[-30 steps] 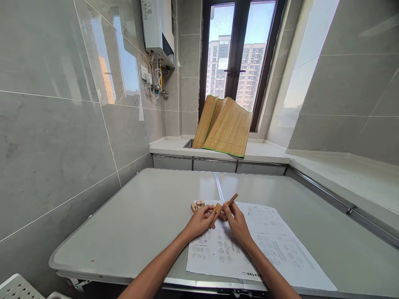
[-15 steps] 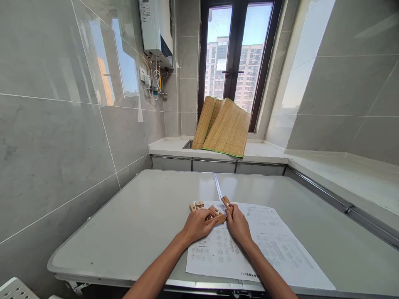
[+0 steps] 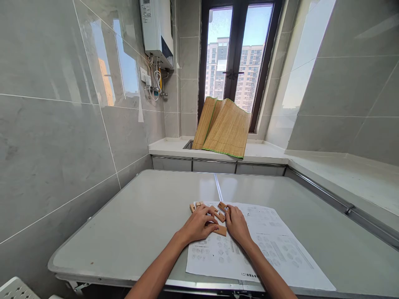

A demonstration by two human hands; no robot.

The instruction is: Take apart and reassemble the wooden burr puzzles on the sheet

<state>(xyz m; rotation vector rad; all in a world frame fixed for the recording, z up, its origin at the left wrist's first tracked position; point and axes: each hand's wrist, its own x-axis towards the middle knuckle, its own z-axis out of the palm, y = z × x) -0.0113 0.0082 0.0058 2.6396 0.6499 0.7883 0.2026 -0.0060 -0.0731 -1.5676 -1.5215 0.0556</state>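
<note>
Over the printed sheet, my left hand (image 3: 198, 223) has its fingers curled, with thumb and fingertips on a flat wooden puzzle piece (image 3: 222, 231) that juts out to the right. My right hand (image 3: 237, 225) pinches the end of another wooden piece (image 3: 221, 205), which lies low above the paper's far edge. Between the hands is a notched wooden piece (image 3: 220, 217). Several small wooden blocks (image 3: 198, 204) sit just beyond my left fingers, which partly hide them.
A large white sheet with printed diagrams (image 3: 280, 249) covers the near middle of the pale folding table (image 3: 124, 232). Farther off, a bamboo mat (image 3: 229, 128) leans on the window ledge. Tiled walls (image 3: 56, 145) flank the table, and a white perforated surface (image 3: 17, 288) shows at lower left.
The wooden piece in my right hand has come down from a raised tilt to nearly flat. The piece at my left hand has shifted nearer to me, uncovering the notched piece.
</note>
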